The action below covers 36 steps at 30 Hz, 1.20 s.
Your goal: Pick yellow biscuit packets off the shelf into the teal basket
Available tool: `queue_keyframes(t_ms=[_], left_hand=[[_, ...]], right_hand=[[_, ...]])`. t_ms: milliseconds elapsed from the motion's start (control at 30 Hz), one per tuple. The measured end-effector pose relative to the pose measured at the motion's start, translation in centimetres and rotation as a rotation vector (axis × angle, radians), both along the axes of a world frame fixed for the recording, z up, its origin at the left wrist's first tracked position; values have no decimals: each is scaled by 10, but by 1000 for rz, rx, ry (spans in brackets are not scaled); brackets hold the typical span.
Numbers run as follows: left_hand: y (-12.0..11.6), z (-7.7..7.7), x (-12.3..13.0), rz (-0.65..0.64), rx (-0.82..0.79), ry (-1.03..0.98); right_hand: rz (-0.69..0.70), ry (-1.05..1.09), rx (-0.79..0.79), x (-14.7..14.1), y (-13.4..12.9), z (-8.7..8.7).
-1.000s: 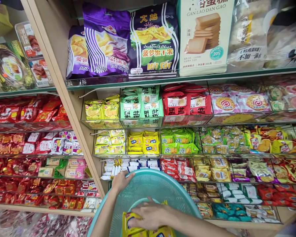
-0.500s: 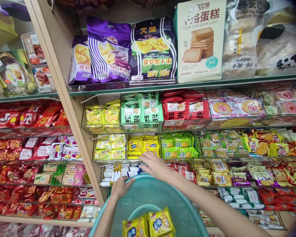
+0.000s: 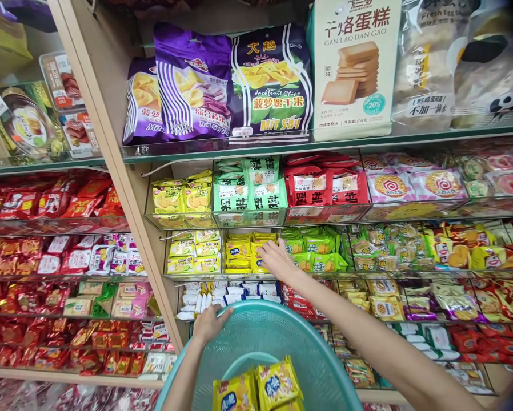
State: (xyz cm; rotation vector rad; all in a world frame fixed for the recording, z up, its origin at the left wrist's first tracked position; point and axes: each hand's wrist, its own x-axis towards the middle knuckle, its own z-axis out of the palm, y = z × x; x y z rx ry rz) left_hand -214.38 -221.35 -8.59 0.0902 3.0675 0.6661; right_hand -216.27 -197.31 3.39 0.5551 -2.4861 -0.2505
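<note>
A teal plastic basket (image 3: 325, 365) with yellow snack packets (image 3: 277, 383) inside fills the bottom centre. My left hand (image 3: 211, 324) is closed on its upper left rim, thumb over the edge. Beyond the basket, my right hand (image 3: 277, 260) reaches into the shelf compartment of yellow packets (image 3: 237, 254), its fingers bent down at the right-hand stack. Whether a packet is between those fingertips is hidden. Green packets (image 3: 319, 245) lie just right of this hand, and white and blue packets (image 3: 235, 291) are on the shelf below.
Shelves of wrapped snacks surround the basket. A glass shelf edge (image 3: 282, 149) above carries purple bags (image 3: 192, 85) and a cake box (image 3: 353, 74). A wooden upright (image 3: 128, 228) stands left, with red packets (image 3: 20, 202) beyond it.
My right hand has moved up and slightly right, from above the basket rim to the yellow packets on the shelf. My left hand still holds the rim.
</note>
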Motion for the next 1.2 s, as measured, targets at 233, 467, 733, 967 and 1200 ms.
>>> queue_keyframes(t_ms=[233,467,733,967,1200], left_hand=[[-3,-3,-3,-32,-29,11],[-3,-3,-4,-24,-46,6],[-5,-1,-6,-30,-31,3],[-6,4,-5,-6,-30,-26],[-5,7,-5,-19,-25,-33]], right_hand=[[-62,22,-27,-2,-3,-4],[-67,22,-29,-3,-2,-7],[-59,8,2,-2,-1,-2],[-57,-23,19,0,1,-3],[-41,-62,-22,4,0,6]])
